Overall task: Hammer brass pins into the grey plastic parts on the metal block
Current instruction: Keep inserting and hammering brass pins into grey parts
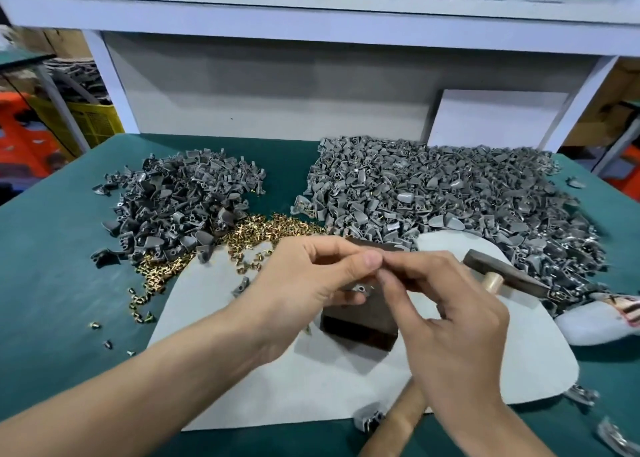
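Left hand pinching grey part over block, fingertips of right hand meeting it, its grip unclear, hammer on pad, pins and parts heaped on table

Green-topped bench. White shelf frame overhead, grey back panel, white board leaning at right. Yellow crate beyond left post.

Green surface carrying a pale grey mat; white shelf frame overhead; white board leaning at back right; yellow crate beyond the surface's left edge.
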Tool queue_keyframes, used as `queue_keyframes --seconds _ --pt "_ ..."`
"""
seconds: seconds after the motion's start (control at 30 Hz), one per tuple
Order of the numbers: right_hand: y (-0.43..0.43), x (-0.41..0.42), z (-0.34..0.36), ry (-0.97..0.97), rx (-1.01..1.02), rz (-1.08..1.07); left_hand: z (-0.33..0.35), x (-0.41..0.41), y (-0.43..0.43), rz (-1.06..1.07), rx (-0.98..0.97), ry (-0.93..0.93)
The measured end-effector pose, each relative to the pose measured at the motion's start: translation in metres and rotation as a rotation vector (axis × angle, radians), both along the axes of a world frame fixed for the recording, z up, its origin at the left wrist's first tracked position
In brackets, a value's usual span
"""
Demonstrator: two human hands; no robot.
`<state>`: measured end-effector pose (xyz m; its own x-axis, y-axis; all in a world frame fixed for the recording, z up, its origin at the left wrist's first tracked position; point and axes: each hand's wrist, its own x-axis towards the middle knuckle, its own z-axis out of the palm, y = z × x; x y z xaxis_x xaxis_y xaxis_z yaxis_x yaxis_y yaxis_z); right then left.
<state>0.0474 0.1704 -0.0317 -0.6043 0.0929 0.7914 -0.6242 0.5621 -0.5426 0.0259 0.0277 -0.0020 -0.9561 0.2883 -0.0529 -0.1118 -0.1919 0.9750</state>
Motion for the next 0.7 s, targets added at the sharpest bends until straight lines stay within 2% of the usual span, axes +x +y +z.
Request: queue_keyframes --seconds 0.1,0.27,0.43,0.5,0.6,0.7 --pt "0.002 0.001 0.008 0.010 -0.038 0.024 -0.005 0.004 0.004 0.038 0.080 -0.062" --pt "0.006 0.002 0.006 -0.155 -0.081 0.128 -0.016 0.010 0.011 0.071 0.252 -0.160" --pt "0.008 0.001 0.000 -0.127 0.013 0.092 -0.020 0.013 0.014 0.078 0.235 -0.144" --pt "0.014 -0.001 -0.003 -0.175 0.000 0.102 -0.022 0.009 0.010 0.170 0.023 0.046" --pt "0.027 -0.013 -0.007 -0.301 -0.004 0.082 -0.027 -0.006 -0.002 0.403 -0.485 0.418" --pt "0.032 -0.026 -0.011 -0.399 0.066 0.084 -0.044 -0.010 0.001 0.320 -0.745 0.465"
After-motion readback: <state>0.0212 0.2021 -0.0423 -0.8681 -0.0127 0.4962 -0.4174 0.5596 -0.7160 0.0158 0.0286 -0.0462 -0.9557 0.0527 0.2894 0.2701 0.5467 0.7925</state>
